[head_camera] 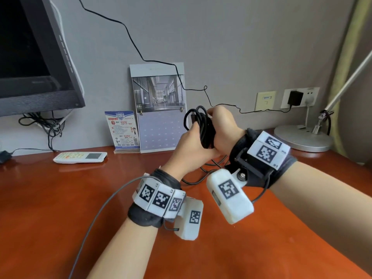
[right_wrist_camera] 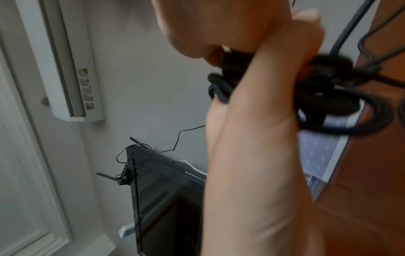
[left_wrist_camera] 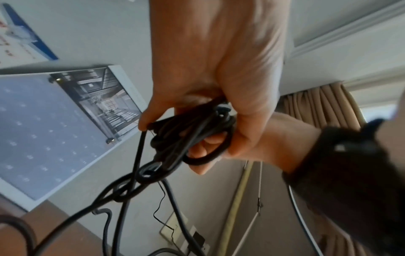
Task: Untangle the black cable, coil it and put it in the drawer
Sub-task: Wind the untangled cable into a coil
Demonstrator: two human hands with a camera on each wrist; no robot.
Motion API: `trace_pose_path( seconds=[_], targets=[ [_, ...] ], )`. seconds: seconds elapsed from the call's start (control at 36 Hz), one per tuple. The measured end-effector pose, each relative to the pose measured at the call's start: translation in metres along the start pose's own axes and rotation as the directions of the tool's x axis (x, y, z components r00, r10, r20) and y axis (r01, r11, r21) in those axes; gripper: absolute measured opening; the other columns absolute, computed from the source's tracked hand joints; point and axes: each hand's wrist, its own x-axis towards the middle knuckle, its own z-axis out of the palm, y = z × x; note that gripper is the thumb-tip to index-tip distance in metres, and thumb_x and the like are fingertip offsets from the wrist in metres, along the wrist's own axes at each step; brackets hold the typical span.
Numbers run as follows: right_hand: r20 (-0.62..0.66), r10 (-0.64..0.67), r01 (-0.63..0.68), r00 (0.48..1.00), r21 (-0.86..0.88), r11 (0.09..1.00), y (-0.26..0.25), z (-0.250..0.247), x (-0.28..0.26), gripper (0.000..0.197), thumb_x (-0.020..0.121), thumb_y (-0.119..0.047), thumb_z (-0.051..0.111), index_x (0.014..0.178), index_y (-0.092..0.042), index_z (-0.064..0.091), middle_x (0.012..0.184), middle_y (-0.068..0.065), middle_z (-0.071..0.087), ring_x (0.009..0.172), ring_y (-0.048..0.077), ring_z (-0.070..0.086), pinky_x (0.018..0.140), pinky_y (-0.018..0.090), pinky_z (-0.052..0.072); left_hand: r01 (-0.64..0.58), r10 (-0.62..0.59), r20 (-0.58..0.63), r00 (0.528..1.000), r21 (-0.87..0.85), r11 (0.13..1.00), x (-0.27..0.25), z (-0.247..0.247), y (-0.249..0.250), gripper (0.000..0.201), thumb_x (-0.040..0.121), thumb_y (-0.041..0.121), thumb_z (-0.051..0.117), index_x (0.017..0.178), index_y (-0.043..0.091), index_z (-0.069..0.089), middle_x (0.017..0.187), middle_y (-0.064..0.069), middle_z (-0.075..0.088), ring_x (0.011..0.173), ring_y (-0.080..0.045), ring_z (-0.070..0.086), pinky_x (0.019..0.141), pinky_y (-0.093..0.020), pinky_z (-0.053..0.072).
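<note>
I see both hands raised above the desk [head_camera: 60, 198], working one bundle of black cable [head_camera: 203, 125]. Left hand [head_camera: 187, 150] grips the lower part of the bundle, fingers curled round it, thumb up along the loops. Right hand [head_camera: 223, 127] closes over the same bundle from the other side, fingers wrapped round the strands. Left wrist view: several loops bunched between the two hands, one strand pinched at a left fingertip [left_wrist_camera: 144, 124], more slack hanging down in loose twisted loops. Right wrist view is blurred but shows the dark bundle [right_wrist_camera: 328, 97] against the right palm. Loose cable trails under the hands onto the desk. The drawer is nowhere in view. On the desk: a white remote [head_camera: 80, 157] at left, a small sign card [head_camera: 122, 130], a calendar [head_camera: 159, 109] leaning on the wall, a lamp base [head_camera: 302, 137] at right. Monitor [head_camera: 36, 57] upper left, charger [head_camera: 295, 98] plugged into the wall socket.
</note>
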Motion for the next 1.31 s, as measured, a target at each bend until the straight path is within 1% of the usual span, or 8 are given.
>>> trace_pose_path(
  seconds=[0.19,0.36,0.64,0.86,0.97,1.11,1.22,1.31],
  targets=[
    [0.123,-0.25,0.278,0.96,-0.485,0.829,-0.007,-0.027,0.01,0.055,0.065,-0.034,0.051,0.117,-0.018,0.041,0.121,0.005,0.04,0.11,0.02,0.039,0.088,0.033,0.032,0.082,-0.084,-0.019,0.996,-0.089,0.993,0.003,-0.032,-0.01,0.007,0.075,0.008,0.055,0.078,0.013,0.051,0.06,0.002,0.061,0.063,-0.01,0.054,0.072,-0.029,0.043],
    [0.432,-0.04,0.35,0.901,-0.669,0.656,0.01,-0.033,0.012,0.096,0.052,-0.038,0.066,0.136,-0.013,0.026,0.123,0.002,0.053,0.117,0.016,0.049,0.102,0.035,0.039,0.053,-0.039,0.052,0.998,-0.313,0.948,0.002,-0.041,-0.015,0.019,0.082,-0.002,0.048,0.067,0.01,0.046,0.049,0.003,0.052,0.052,-0.013,0.053,0.066,-0.027,0.041],
    [0.476,-0.141,0.276,0.868,-0.227,0.934,0.023,-0.018,0.019,0.047,0.071,0.017,0.055,0.111,-0.008,0.05,0.084,0.007,0.06,0.074,0.019,0.057,0.07,0.029,0.047,0.175,-0.144,0.103,0.984,-0.434,0.884,0.002,-0.054,-0.019,0.028,0.071,0.021,0.055,0.044,0.014,0.06,0.043,-0.005,0.051,0.042,-0.015,0.046,0.048,-0.022,0.041],
    [0.526,-0.154,0.358,0.836,-0.313,0.88,0.025,-0.013,0.017,0.048,0.083,0.006,0.061,0.123,-0.006,0.038,0.093,0.006,0.06,0.088,0.019,0.059,0.094,0.036,0.049,0.337,-0.365,0.178,0.914,-0.834,0.436,0.01,-0.05,-0.008,0.039,0.098,0.019,0.046,0.061,0.008,0.056,0.046,0.001,0.054,0.04,-0.011,0.057,0.049,-0.02,0.052],
    [0.54,-0.138,0.418,0.83,-0.44,0.795,0.028,-0.02,0.017,0.065,0.077,-0.019,0.067,0.132,-0.007,0.034,0.114,0.012,0.057,0.103,0.02,0.057,0.102,0.049,0.043,0.395,-0.369,0.253,0.894,-0.833,0.386,0.009,-0.052,-0.004,0.035,0.1,0.027,0.039,0.069,0.013,0.043,0.034,0.012,0.035,0.028,-0.002,0.037,0.045,-0.014,0.046],
    [0.617,0.072,0.467,0.783,-0.66,0.589,0.032,-0.053,0.013,0.078,0.084,-0.058,0.056,0.146,-0.02,0.026,0.137,-0.006,0.047,0.125,0.009,0.045,0.108,0.027,0.032,0.2,-0.448,0.039,0.893,-0.926,0.319,0.014,-0.064,-0.008,0.038,0.099,0.029,0.045,0.064,0.017,0.041,0.031,0.01,0.031,0.024,-0.001,0.029,0.038,-0.01,0.033],
    [0.641,0.141,0.582,0.755,-0.753,0.306,0.043,-0.069,0.012,0.012,0.093,-0.015,0.057,0.105,-0.011,0.059,0.085,-0.003,0.062,0.079,0.015,0.058,0.073,0.021,0.046,-0.009,-0.51,-0.173,0.842,-0.951,0.308,0.015,-0.07,-0.024,0.036,0.097,0.026,0.049,0.063,0.018,0.04,0.035,0.012,0.032,0.027,-0.001,0.028,0.039,-0.014,0.034],
    [0.625,-0.108,0.624,0.773,-0.719,0.306,0.044,-0.075,0.018,0.017,0.098,-0.01,0.046,0.089,-0.021,0.055,0.071,-0.005,0.052,0.068,0.014,0.048,0.066,0.024,0.041,-0.124,-0.566,-0.3,0.768,-0.937,0.328,0.015,-0.075,-0.032,0.036,0.097,0.023,0.05,0.063,0.018,0.038,0.037,0.012,0.029,0.028,-0.003,0.027,0.039,-0.016,0.035]
  ],
)
